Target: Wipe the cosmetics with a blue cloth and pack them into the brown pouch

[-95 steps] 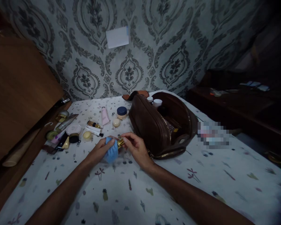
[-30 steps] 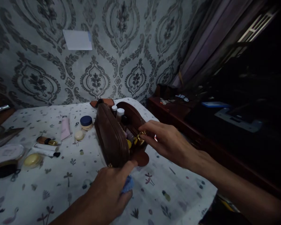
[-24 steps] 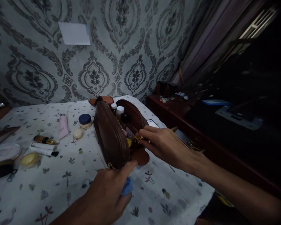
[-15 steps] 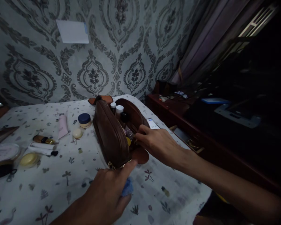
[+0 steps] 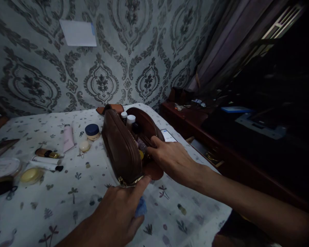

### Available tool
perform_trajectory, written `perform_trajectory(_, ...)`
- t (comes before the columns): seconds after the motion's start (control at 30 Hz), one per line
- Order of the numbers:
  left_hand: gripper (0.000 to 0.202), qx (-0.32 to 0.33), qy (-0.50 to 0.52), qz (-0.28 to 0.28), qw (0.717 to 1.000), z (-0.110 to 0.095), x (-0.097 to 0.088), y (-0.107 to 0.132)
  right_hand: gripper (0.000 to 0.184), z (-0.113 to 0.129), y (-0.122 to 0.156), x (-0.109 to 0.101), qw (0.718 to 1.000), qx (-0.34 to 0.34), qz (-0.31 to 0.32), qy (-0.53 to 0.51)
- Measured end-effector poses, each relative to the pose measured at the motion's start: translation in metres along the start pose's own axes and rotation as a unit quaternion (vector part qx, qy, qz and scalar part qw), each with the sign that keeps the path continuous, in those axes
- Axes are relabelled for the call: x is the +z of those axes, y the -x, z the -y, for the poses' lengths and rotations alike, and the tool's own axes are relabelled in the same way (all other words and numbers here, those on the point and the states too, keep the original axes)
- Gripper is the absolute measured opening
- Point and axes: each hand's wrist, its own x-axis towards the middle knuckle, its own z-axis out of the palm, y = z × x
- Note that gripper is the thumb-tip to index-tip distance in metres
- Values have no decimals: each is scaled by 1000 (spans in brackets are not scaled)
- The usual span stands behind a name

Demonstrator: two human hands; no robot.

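A brown leather-look makeup bag (image 5: pixel 121 147) stands unzipped on the bed cover. Inside it are white-capped bottles (image 5: pixel 130 120), a glittery item (image 5: pixel 142 145) and something yellow (image 5: pixel 141 155). My right hand (image 5: pixel 170 156) reaches in over its right side, fingers curled together at the opening; whatever they grip is hidden. My left hand (image 5: pixel 118 212) is at the near end, index finger stretched against the zip edge and thumb apart. Between that thumb and finger shows a fluffy blue thing (image 5: pixel 141 207); whether it touches the hand I cannot tell.
Left of the bag lie a navy-lidded jar (image 5: pixel 92 131), a small cream pot (image 5: pixel 84 146), a pink tube (image 5: pixel 68 138), slim cosmetic tubes (image 5: pixel 47 153) and a yellow pot (image 5: pixel 31 175). A lit phone (image 5: pixel 168 136) lies right of the bag, beside a dark red desk (image 5: pixel 180 116) with an open drawer.
Almost nothing differs. My right hand has turned slightly at the bag's opening, and the camera view has shifted a little. My left hand stays at the near end.
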Motion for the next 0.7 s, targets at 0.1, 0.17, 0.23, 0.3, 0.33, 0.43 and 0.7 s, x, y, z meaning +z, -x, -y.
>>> perform_trajectory(0.1, 80, -3, -6, 1, 1000, 0, 0, 0, 20, 0, 0, 1, 1000, -12, 8, 10)
perform_trajectory(0.17, 80, -5, -2, -7, 1000, 0, 0, 1, 23, -1, 1, 1, 999, -21, 19, 23)
perform_trajectory(0.23, 80, -2, 9, -17, 1000, 0, 0, 1, 24, -3, 2, 0, 998, -40, 26, 34)
perform_trajectory(0.3, 80, -2, 15, -18, 1000, 1, 1, 1, 24, -5, 3, 0, 996, -67, 27, 42)
perform_trajectory(0.33, 80, -3, 13, -14, 1000, 1, 1, 1, 24, -6, 5, 1, 995, -82, 25, 45)
perform_trajectory(0.43, 82, -6, 0, 8, 1000, -1, 0, 0, 21, -8, 10, 4, 992, -115, 5, 48)
perform_trajectory(0.7, 84, -12, -19, 18, 1000, -2, -1, 1, 29, -6, 18, 7, 986, -129, 5, 102)
